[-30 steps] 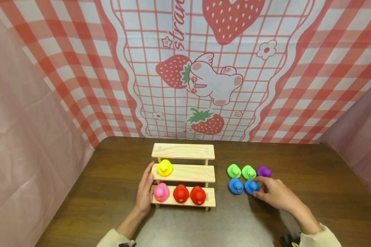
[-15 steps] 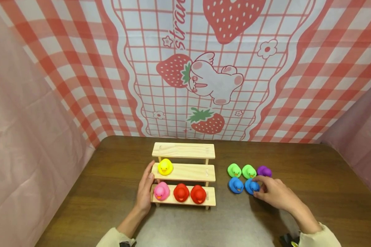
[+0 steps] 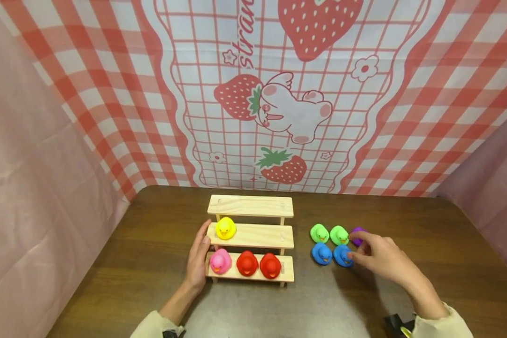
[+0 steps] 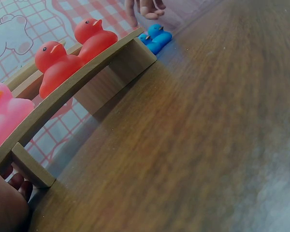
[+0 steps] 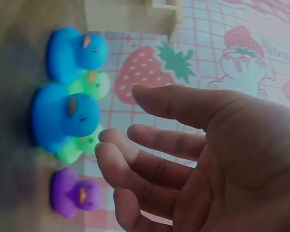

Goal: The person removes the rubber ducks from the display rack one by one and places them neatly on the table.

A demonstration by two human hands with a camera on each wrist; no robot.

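Observation:
My left hand (image 3: 197, 263) holds the left end of a three-tier wooden stand (image 3: 259, 237); in the left wrist view its fingertips (image 4: 21, 184) show curled under the lowest board. A pink duck (image 3: 220, 261) and two red ducks, a left one (image 3: 247, 263) and a right one (image 3: 270, 266), sit on that board. A yellow duck (image 3: 226, 228) is on the middle tier. My right hand (image 3: 384, 258) hovers beside two blue ducks, the nearer one being this blue duck (image 3: 342, 256). Its thumb and fingers are spread apart, with nothing between them in the right wrist view.
Two light green ducks, a left one (image 3: 319, 233) and a right one (image 3: 339, 235), stand behind the blue ducks. A purple duck (image 3: 357, 235) is partly hidden by my right hand. A checked strawberry cloth (image 3: 279, 108) hangs behind the brown table (image 3: 143, 263).
My right hand has let go of the right blue duck and drawn slightly up and to the right. The blue duck stays in its place. My left hand keeps its position on the stand.

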